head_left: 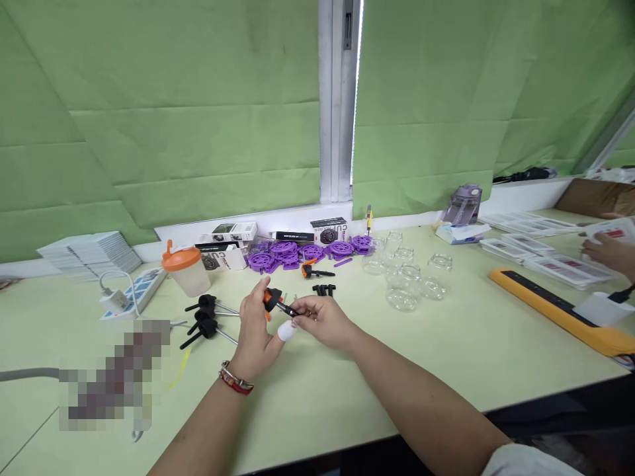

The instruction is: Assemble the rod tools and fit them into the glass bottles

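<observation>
Pale green bench (407, 370) beneath a green-covered wall (198, 86). Nearest the wearer, the two hands meet above the bench, around an orange-and-black piece (280, 305) with a dark shaft. The right hand (325, 322) pinches the shaft's far end between thumb and fingers. The left hand (255, 337), with a white wrap (286, 330) on its thumb, is spread beside the orange-and-black head; whether it grips firmly cannot be told.

To the left of the hands lie black-headed pieces (204, 324) with thin metal rods, apparently waiting to be handled. Just beyond the hands, small black parts (325, 289) lie in a group, seemingly unused. Farther back rests a second orange-and-black piece (312, 271), similar to the one held; whether it is finished cannot be determined. The held piece is judged to be partway through handling, since both hands are occupied with it.

Right of centre, clear glass jars (403, 297) stand or lie clustered, joined to nothing. Behind, purple parts (282, 253) are heaped before printed boxes (330, 231), probably left for later. At far right, another person's hand (609, 252) holds a white pack (612, 229).
</observation>
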Tool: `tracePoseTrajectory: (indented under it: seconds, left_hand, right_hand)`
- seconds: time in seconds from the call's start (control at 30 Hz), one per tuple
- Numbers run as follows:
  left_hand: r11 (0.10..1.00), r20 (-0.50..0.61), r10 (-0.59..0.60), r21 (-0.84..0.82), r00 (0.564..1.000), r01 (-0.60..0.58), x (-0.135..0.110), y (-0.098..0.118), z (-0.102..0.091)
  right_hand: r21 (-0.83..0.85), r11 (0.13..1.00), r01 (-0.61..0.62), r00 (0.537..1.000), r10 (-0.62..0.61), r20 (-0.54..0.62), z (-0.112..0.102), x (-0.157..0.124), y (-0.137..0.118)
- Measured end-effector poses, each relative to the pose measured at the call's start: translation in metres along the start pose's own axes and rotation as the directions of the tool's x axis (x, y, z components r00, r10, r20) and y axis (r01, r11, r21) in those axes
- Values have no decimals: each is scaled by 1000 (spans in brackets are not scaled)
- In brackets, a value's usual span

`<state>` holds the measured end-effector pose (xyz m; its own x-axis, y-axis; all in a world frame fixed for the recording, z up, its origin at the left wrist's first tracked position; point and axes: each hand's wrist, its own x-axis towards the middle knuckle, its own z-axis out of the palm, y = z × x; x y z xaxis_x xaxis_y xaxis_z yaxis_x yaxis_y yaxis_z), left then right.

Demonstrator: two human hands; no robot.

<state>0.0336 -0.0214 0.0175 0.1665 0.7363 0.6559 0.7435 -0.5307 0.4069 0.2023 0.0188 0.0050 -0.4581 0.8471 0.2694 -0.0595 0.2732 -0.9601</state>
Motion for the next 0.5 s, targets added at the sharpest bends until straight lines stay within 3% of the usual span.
tracePoseTrajectory:
  seconds: [0.1,0.2,0.3,0.37,0.5]
  left_hand:
    - [986,-15,-136,-97,991,134,-1,-5,6]
    - [911,9,-333,-253,943,324,-2,-10,14]
    - [747,116,-517,-423,848,513,-1,-9,18]
    - [648,192,-571,-492,799,581,0,-8,18]
    - [570,258,-588,-540,766,620,1,-6,20]
  right_hand:
    - [-331,935,127,991,-131,11,-3,1,-1]
    - [-511,846,153,982,-190,-20,-6,2,-4]
    - [-557,811,177,975,-220,-12,-7,4,0]
    - [-568,797,206,972,-232,27,-6,6,6]
    - [-595,780,196,976,-212,44,-4,7,16]
